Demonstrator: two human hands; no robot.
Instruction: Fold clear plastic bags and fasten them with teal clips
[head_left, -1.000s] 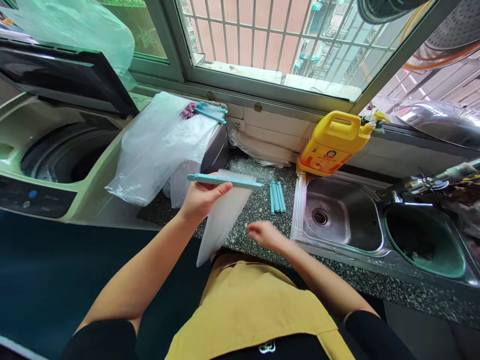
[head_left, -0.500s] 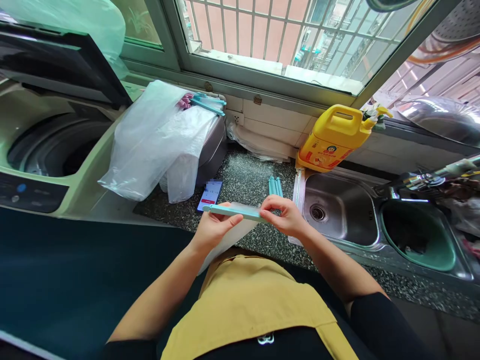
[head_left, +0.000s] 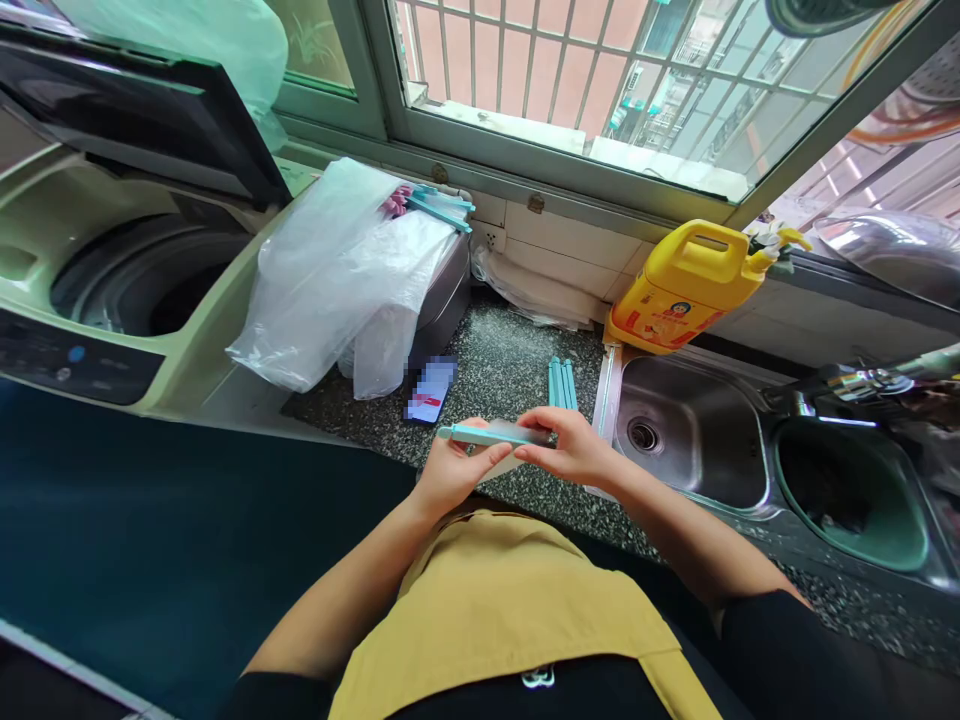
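Observation:
Between my hands, over the counter edge, is a light blue bag sealing clip (head_left: 486, 434) on a translucent plastic bag (head_left: 504, 466). My left hand (head_left: 450, 472) is closed round the clip's left part, thumb along its front, with the rounded end sticking out. My right hand (head_left: 564, 446) pinches the other end of the clip, fingers above and thumb below; that end is mostly covered. Whether the clip is fully closed I cannot tell. Several similar blue clips (head_left: 562, 384) lie side by side on the counter beyond my right hand.
A phone (head_left: 431, 390) lies on the speckled counter (head_left: 499, 345). Plastic bags (head_left: 322, 280) drape over a dark box (head_left: 446, 300). A yellow jug (head_left: 682, 290) stands behind the steel sink (head_left: 697, 430), which holds a green basin (head_left: 847, 490). An open washing machine (head_left: 142, 270) is at left.
The view has shifted, so the scene sits further right. My hands have tilted the clip slightly and stay on it. Less of the bag shows hanging below.

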